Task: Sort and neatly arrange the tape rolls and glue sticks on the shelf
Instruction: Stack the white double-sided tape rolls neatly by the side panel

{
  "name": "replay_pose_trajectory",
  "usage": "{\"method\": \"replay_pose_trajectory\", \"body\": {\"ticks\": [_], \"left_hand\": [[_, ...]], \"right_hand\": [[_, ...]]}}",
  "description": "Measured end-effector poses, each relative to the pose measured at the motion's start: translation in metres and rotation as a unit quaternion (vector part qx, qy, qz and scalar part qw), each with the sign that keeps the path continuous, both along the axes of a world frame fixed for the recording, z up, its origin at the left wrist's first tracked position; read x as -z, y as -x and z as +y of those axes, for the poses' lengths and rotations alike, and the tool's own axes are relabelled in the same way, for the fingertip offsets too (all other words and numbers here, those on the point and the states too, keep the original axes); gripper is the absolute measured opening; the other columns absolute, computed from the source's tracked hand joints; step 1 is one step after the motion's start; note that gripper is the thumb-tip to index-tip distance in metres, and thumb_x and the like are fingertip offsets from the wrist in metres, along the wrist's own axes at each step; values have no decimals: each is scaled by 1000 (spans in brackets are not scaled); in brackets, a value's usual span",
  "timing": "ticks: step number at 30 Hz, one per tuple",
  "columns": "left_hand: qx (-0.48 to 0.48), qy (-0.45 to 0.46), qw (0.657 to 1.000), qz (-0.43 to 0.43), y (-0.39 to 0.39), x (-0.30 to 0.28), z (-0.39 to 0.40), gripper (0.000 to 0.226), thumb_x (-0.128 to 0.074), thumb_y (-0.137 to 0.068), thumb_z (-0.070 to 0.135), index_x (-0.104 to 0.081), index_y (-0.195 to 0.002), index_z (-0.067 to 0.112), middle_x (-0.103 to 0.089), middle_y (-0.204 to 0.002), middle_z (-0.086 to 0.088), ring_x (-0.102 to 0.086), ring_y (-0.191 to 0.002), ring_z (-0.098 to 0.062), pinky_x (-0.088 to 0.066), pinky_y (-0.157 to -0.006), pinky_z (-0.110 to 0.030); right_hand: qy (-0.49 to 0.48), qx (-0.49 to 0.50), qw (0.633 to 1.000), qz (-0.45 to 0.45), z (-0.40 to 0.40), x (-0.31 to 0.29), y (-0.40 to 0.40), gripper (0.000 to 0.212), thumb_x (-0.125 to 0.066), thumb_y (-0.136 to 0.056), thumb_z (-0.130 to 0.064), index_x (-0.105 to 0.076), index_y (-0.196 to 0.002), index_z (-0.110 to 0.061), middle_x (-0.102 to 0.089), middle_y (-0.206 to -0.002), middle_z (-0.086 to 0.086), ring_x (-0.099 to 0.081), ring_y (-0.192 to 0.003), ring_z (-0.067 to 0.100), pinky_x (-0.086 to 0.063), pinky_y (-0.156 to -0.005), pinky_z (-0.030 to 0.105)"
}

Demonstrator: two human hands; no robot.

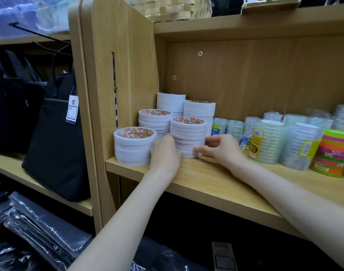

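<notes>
A tall stack of flat white double-sided tape rolls with orange-printed cores (pixel 188 136) is clasped from both sides on the pale wooden shelf board (pixel 216 184). The left hand (pixel 164 151) is pressed against the stack's nine o'clock side with fingers curved round it; the right hand (pixel 219 146) is cupped at its three o'clock side, thumb and fingertips bearing on the lowest rolls. Nothing is lifted; the stack rests on the board.

At nine o'clock from it a shorter stack of the same white rolls (pixel 134 146) is seen at the shelf's front corner, just beside the left hand. At twelve o'clock further white stacks (pixel 199 112) are ranged against the back panel. At three o'clock shrink-wrapped clear tape rolls (pixel 269 140) and neon-coloured tape rolls (pixel 336 153) are crowded together. No glue sticks can be made out.

The loose rolls could be sheared apart if only the lower ones are pushed, since the upper rolls are barely held. The corner stack could be nudged off the edge by the left wrist.
</notes>
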State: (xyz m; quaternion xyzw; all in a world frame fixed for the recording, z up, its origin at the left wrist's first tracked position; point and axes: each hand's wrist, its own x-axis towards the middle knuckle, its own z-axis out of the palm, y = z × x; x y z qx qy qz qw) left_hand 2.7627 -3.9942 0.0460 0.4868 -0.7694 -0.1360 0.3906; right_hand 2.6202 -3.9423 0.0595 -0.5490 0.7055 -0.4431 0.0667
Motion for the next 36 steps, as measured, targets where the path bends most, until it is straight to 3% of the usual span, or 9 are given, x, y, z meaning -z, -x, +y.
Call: {"method": "replay_pose_trajectory", "body": {"ticks": [3, 6, 10, 14, 18, 24, 31, 34, 36], "left_hand": [[7, 1, 1000, 16, 0, -1, -3, 23, -62, -83, 13, -54, -104, 6, -65, -105, -12, -57, -104, -30, -45, -85, -39], [18, 5, 1000, 16, 1, -3, -4, 23, -60, -85, 11, -53, -107, 7, -64, -105, -12, -55, -105, -30, -43, -86, -37], [30, 2, 997, 69, 4, 0, -3, 31, -62, -84, 16, -54, -113, 8, -65, -110, -9, -58, -106, -26, -46, -90, -37], [64, -19, 986, 153, 4, -1, -7, 31, -65, -84, 19, -59, -113, 11, -67, -112, -8, -61, -108, -22, -48, -92, -43], [22, 9, 994, 109, 7, -3, -9, 20, -62, -86, 22, -62, -102, 8, -68, -100, -10, -61, -98, -28, -48, -85, -41], [15, -2, 992, 126, 8, -1, -6, 23, -55, -91, 25, -63, -93, 4, -66, -95, -15, -59, -96, -30, -45, -80, -40], [-27, -13, 996, 82, 9, -6, 4, 27, -49, -94, 26, -62, -96, 3, -64, -100, -14, -57, -96, -28, -38, -73, -31], [3, 4, 998, 65, -1, -8, 15, 23, -49, -95, 22, -59, -104, 5, -64, -108, -12, -58, -103, -27, -44, -83, -34], [37, 63, 994, 84, -15, -8, 28, 26, -47, -94, 15, -58, -117, 7, -64, -114, -7, -59, -106, -22, -46, -88, -30]], "right_hand": [[4, 1, 998, -58, -3, 0, 1, 65, -80, -70, -30, -51, -126, -14, -67, -114, 8, -63, -104, 20, -44, -99, 37], [-5, 19, 1000, -4, -5, -1, 2, 76, -79, -70, -36, -42, -133, -15, -66, -118, 7, -55, -117, 22, -39, -101, 35], [-8, -5, 1000, -6, -4, -3, -1, 68, -78, -71, -37, -51, -128, -11, -61, -124, 3, -56, -116, 17, -40, -93, 25], [54, -37, 994, -92, -7, -3, 0, 49, -79, -71, -27, -61, -113, -10, -65, -117, 7, -63, -105, 18, -53, -89, 40], [64, -38, 994, -86, -7, -1, 1, 36, -76, -76, -22, -66, -108, -10, -68, -110, 9, -65, -99, 19, -57, -80, 40], [73, -38, 989, -123, -7, -2, -1, 51, -75, -76, -29, -59, -120, -8, -66, -112, 8, -63, -101, 16, -57, -79, 38], [66, -31, 996, -55, -8, -3, -4, 46, -71, -79, -35, -61, -117, -10, -66, -114, 8, -62, -103, 18, -54, -86, 42], [57, -13, 998, -13, 0, -9, -4, 57, -68, -81, -38, -51, -128, -9, -61, -123, 9, -57, -111, 21, -47, -95, 36], [97, 3, 994, 47, 5, -15, -5, 57, -67, -83, -37, -48, -130, -11, -58, -126, 6, -51, -119, 21, -41, -99, 34]]}}
